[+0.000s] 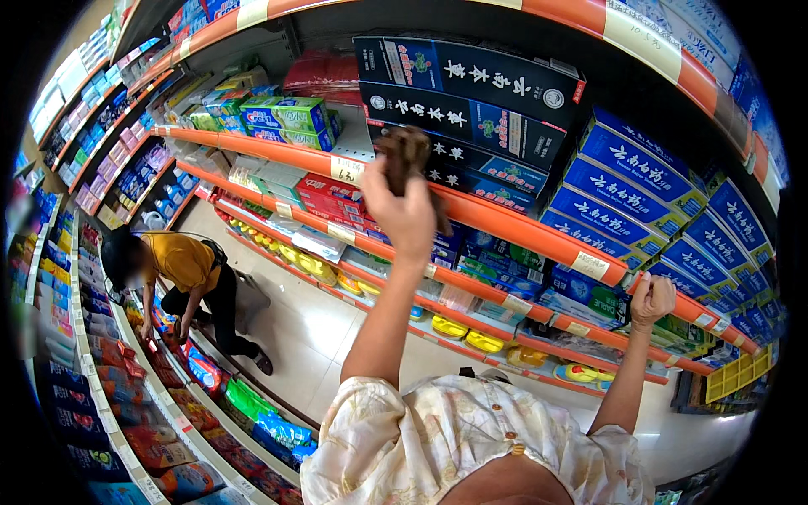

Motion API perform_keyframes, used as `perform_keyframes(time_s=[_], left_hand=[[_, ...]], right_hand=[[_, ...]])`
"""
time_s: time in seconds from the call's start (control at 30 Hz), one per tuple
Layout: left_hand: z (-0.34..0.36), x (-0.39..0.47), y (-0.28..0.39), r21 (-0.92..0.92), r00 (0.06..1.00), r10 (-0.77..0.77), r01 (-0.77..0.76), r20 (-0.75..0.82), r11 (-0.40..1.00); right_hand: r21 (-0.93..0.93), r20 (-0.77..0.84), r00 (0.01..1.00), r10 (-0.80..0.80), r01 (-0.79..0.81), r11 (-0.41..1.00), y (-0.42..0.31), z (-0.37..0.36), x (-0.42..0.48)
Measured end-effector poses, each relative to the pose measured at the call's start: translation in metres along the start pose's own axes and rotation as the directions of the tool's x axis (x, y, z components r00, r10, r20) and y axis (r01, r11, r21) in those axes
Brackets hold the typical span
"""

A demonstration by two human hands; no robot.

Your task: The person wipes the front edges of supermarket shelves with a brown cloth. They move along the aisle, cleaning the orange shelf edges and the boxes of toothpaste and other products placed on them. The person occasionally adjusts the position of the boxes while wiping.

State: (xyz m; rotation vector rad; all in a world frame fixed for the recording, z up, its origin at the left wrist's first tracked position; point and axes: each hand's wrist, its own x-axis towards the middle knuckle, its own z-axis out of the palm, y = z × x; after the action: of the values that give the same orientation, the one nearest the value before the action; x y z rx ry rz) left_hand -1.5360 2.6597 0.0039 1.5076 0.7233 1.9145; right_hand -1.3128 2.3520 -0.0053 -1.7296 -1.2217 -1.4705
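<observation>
My left hand (pixel 404 211) grips a dark brown cloth (pixel 404 154), bunched up and slightly blurred. It is held at the orange front rail (pixel 499 211) of a shop shelf. Dark toothpaste-style cartons (pixel 467 76) stand stacked just behind the cloth, bearing writing. Farther right, my right hand (pixel 653 298) is closed over the same orange rail, its fingers curled at the edge. Blue toothpaste boxes (pixel 631 167) are piled on the shelf behind that hand. A paper price tag (pixel 347 169) sits on the rail left of the cloth.
Green and blue toothpaste boxes (pixel 284 117) occupy the shelf to the left. Lower shelves carry red boxes (pixel 328 192) and yellow bottles (pixel 315 265). Another person (pixel 183 259) in a yellow top bends at the opposite shelf beside bagged goods (pixel 158 445). A yellow plastic basket (pixel 735 379) stands far right.
</observation>
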Motion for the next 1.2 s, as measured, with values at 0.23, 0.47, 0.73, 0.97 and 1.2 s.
perform_keyframes(time_s=[0.23, 0.47, 0.73, 0.97, 1.2], left_hand=[[0.016, -0.069, 0.050, -0.153, 0.802, 0.328, -0.291, 0.499, 0.945], [-0.002, -0.032, 0.041, -0.163, 0.857, 0.386, -0.351, 0.340, 0.922], [-0.006, 0.057, 0.012, -0.154, 0.991, 0.002, -0.023, -0.135, 0.988], [0.019, -0.003, 0.029, -0.026, 0.962, 0.271, -0.270, 0.032, 0.962], [0.027, -0.048, 0.067, -0.369, 0.750, 0.439, -0.277, 0.495, 0.887]], right_hand=[[-0.003, -0.008, 1.000, -0.027, 0.027, 1.000, 0.000, 0.002, 0.001], [-0.037, -0.001, 0.999, -0.034, 0.034, 0.999, 0.001, 0.001, -0.001], [-0.015, 0.000, 0.999, -0.043, 0.043, 0.999, -0.002, 0.000, 0.001], [0.005, -0.018, 0.999, -0.041, 0.042, 0.999, -0.001, 0.002, 0.002], [0.017, -0.040, 0.998, -0.054, 0.054, 0.998, 0.001, 0.004, -0.001]])
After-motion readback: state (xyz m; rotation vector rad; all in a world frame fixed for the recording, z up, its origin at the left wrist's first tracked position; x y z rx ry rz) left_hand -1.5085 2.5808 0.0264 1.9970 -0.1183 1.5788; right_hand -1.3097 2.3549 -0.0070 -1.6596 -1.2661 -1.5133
